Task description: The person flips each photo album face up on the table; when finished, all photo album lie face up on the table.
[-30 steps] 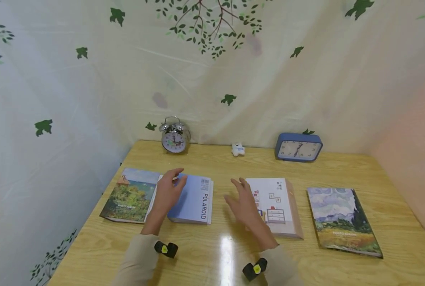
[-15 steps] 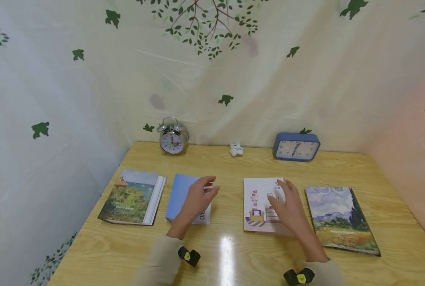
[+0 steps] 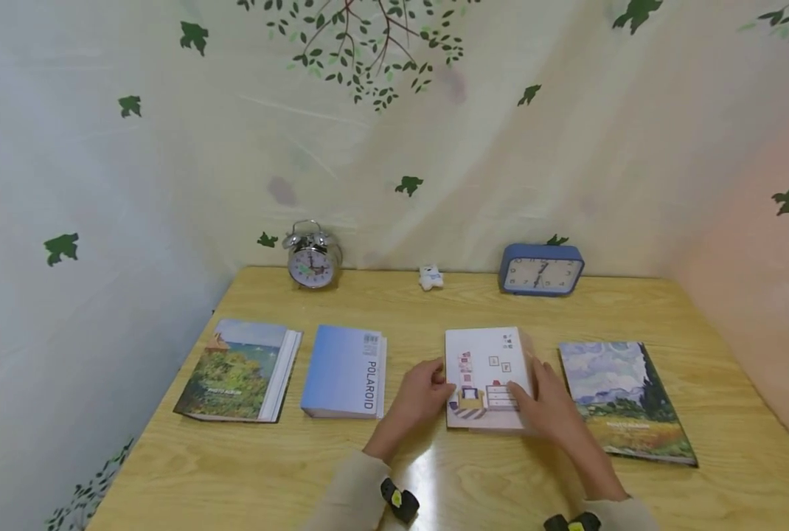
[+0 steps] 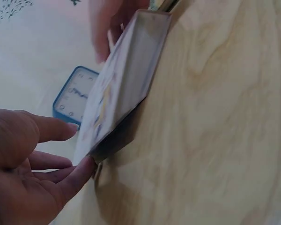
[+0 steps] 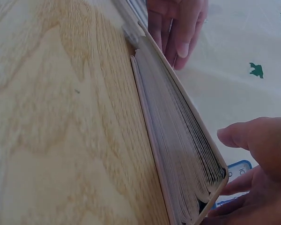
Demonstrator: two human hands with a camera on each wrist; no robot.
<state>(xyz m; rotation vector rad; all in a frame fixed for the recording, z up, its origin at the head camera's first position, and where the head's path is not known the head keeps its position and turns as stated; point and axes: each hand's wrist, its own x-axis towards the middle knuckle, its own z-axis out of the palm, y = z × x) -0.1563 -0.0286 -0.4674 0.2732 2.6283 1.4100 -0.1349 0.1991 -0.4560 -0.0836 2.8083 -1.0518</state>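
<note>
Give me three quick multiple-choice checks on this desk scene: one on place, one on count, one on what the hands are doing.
1. Where does the white album with furniture drawings lie?
A. Between the blue POLAROID album and the cypress-painting album
B. Leftmost in the row
C. Against the wall

2. How many clocks stand at the back of the wooden table?
A. One
B. Two
C. Three

3. What are the hands doing?
A. Both rest flat on bare table
B. Left hand and right hand are at opposite side edges of the white album
C. Both lift the blue album

Answers: 1 A, it is third from the left; 2 B, a silver round alarm clock and a blue rectangular clock; 3 B, fingers touch its left and right edges.
</note>
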